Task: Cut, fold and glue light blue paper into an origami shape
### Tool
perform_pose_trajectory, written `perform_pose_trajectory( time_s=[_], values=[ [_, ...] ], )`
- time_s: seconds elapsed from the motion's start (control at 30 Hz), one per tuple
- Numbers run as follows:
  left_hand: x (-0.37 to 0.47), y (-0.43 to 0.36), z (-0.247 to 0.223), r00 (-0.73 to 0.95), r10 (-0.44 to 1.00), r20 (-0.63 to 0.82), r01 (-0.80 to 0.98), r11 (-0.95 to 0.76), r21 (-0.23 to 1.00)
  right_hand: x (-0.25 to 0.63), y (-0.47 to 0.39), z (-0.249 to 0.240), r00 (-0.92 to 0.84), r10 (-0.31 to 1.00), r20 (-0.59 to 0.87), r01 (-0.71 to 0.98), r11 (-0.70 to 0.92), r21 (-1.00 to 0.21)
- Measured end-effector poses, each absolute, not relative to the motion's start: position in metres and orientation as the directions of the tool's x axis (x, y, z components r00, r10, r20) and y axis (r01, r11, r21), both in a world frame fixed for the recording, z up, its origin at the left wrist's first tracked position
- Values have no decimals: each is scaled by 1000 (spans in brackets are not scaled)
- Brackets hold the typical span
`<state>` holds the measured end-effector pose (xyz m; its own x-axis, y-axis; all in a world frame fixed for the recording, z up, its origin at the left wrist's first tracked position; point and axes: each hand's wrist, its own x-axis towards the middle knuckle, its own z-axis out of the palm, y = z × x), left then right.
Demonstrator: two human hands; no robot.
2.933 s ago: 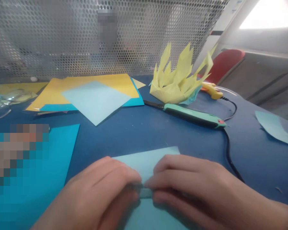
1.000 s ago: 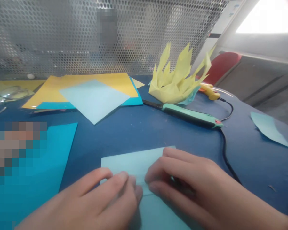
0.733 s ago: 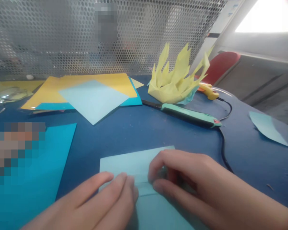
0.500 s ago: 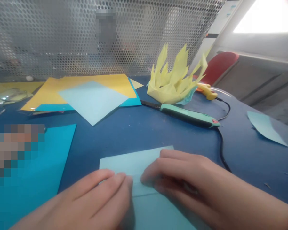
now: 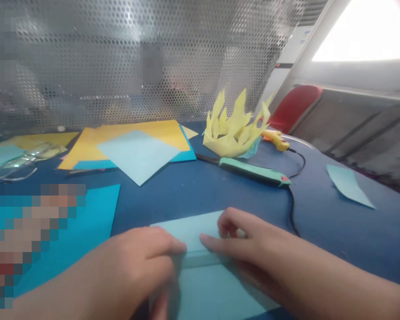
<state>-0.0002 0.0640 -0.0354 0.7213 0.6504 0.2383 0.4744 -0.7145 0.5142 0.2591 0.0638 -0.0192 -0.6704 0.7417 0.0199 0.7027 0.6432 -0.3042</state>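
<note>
A light blue paper (image 5: 206, 284) lies on the blue table, its far part folded over with a crease running between my hands. My left hand (image 5: 143, 258) is on its left side, fingers closed and bent on the fold, the index tip pressing near the crease. Against the right side of the fold rests my right hand (image 5: 250, 240), its index finger pointing left on the paper and its other fingers curled around the far right edge. Both hands hide parts of the sheet.
Beyond stand a yellow folded paper piece (image 5: 231, 133), a green-handled tool (image 5: 253, 171) with a black cord, and a yellow clip-like tool (image 5: 276, 140). Stacked sheets (image 5: 130, 129) and glasses (image 5: 16, 166) lie left. A blurred-out arm crosses a blue sheet (image 5: 100, 213). Small paper (image 5: 350, 184) lies right.
The view has shifted, so the things beyond sit lower. My left hand has turned, its index finger now stretched along the fold. My right index finger now points apart from the curled fingers.
</note>
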Motion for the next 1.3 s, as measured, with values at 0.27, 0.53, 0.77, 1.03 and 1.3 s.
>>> perform_pose_trajectory(
  time_s=[0.27,0.53,0.77,1.03,1.3],
  values=[
    [11,56,-47,421,890,177,506,-392,768,237,61,-14,-754,643,134,598,757,-263],
    [12,65,-37,-77,984,161,283,-133,950,213,79,-3,-423,869,258,515,465,-720],
    [18,66,-31,35,997,-67,-99,70,993,198,72,-16,-298,944,141,166,197,-966],
    [16,68,-40,108,987,-118,-206,139,969,200,71,-22,-313,950,-13,-17,-19,-1000],
    [18,64,-35,115,991,-75,-217,99,971,199,65,-20,-191,976,107,58,120,-991]
  ],
)
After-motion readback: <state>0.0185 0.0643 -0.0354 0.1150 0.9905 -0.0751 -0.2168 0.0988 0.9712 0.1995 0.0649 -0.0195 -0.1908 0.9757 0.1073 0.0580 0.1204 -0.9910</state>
